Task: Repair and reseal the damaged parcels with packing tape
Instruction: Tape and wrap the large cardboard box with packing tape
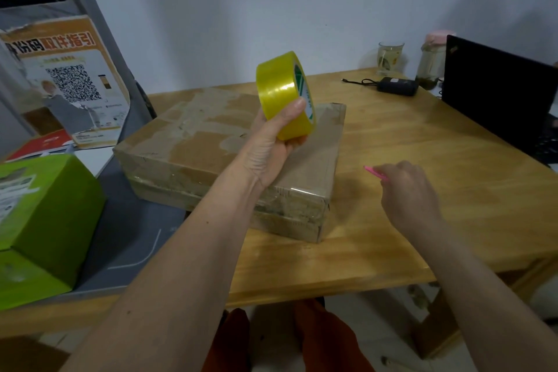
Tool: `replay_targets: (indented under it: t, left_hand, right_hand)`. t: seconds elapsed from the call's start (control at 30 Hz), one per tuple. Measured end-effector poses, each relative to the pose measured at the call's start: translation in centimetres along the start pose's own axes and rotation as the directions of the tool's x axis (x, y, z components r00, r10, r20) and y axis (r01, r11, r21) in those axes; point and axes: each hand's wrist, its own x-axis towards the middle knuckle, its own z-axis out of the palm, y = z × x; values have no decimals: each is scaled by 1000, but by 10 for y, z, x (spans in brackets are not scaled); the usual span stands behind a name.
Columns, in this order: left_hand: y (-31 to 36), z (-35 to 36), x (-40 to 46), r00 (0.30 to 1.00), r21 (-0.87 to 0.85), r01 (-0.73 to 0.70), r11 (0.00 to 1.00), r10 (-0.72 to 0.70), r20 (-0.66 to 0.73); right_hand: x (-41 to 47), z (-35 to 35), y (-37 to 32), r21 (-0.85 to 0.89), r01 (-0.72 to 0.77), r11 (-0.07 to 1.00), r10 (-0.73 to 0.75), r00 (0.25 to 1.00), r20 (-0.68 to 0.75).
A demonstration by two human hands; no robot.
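The left hand (273, 142) holds a yellow roll of packing tape (283, 93) raised above a flat cardboard parcel (211, 142), thumb across the roll's outer face and fingers curled beneath it. The parcel lies on a wooden table (422, 190), its top scuffed where older tape has peeled and its near edge wrapped in clear tape. To the parcel's right, the right hand (407, 190) hovers over the table, pinching a thin pink tool (374, 173) whose tip points left. A green box (45, 220) sits at the left edge on a grey mat (136, 235). At the back stand a glass of tea (389, 57), a jar (431, 63), a black power adapter (397, 86) and an open black laptop (498, 93).
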Motion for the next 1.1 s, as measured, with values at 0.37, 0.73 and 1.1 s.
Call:
replay_targets:
  t: [0.37, 0.73, 1.1]
  left_hand:
    - [0, 1, 0, 999, -46, -8, 999, 5, -53]
    - [1, 0, -4, 998, -44, -2, 999, -1, -64]
    - [0, -3, -3, 999, -50, -3, 999, 1, -45]
  right_hand:
    - [-58, -17, -63, 194, 702, 686, -528, 663, -532]
    - [-51, -8, -76, 14, 698, 716, -688, 709, -153]
    - [-14, -25, -76, 59, 499, 865, -495, 827, 264]
